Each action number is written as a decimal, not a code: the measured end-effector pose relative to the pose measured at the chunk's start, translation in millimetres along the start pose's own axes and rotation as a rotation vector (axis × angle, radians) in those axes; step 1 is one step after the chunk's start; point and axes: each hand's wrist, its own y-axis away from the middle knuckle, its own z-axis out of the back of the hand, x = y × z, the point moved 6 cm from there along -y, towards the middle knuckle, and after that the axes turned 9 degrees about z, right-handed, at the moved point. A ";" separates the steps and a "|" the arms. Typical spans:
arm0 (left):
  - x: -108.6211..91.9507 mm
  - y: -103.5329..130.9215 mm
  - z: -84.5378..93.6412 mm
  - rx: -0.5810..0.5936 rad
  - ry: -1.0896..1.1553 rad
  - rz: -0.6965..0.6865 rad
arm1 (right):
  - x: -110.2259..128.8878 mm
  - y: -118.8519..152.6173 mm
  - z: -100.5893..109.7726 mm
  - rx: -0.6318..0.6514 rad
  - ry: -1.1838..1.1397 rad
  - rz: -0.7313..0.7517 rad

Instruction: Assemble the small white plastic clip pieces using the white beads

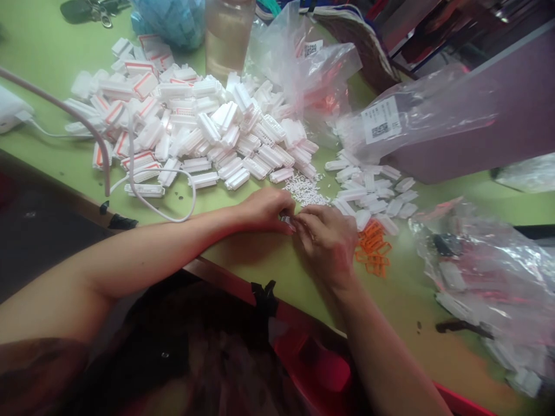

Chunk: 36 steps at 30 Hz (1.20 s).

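Observation:
My left hand [267,207] is closed around a small white plastic part [287,219], mostly hidden by the fingers. Against it, the fingertips of my right hand [327,237] are pinched together; what they hold, if anything, is too small to make out. Just beyond both hands lies a little heap of tiny white pegs [307,189]. Orange plastic frames [373,248] rest to the right of my right hand, with a pile of slim white pieces [368,190] behind them. A large mound of white plastic housings [191,121], some with orange edging, spreads behind my left hand.
A white cable [173,219] loops over the table near my left forearm. At the back stand a jar of pale liquid [229,40] and a blue bundle [169,20]. Clear bags [489,260] lie right, beside a dark-handled tool [462,327]. A grey-purple bin [485,127] stands behind.

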 end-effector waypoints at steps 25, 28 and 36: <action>-1.5 1.5 1.5 0.003 0.013 -0.008 | -60.8 4.9 -15.2 0.163 -0.111 -0.377; -1.1 1.3 1.6 0.004 0.012 -0.003 | -62.3 10.5 -14.1 0.139 -0.215 -0.429; -1.7 1.0 2.1 -0.020 -0.002 -0.015 | -61.8 22.6 -13.0 0.099 -0.146 -0.488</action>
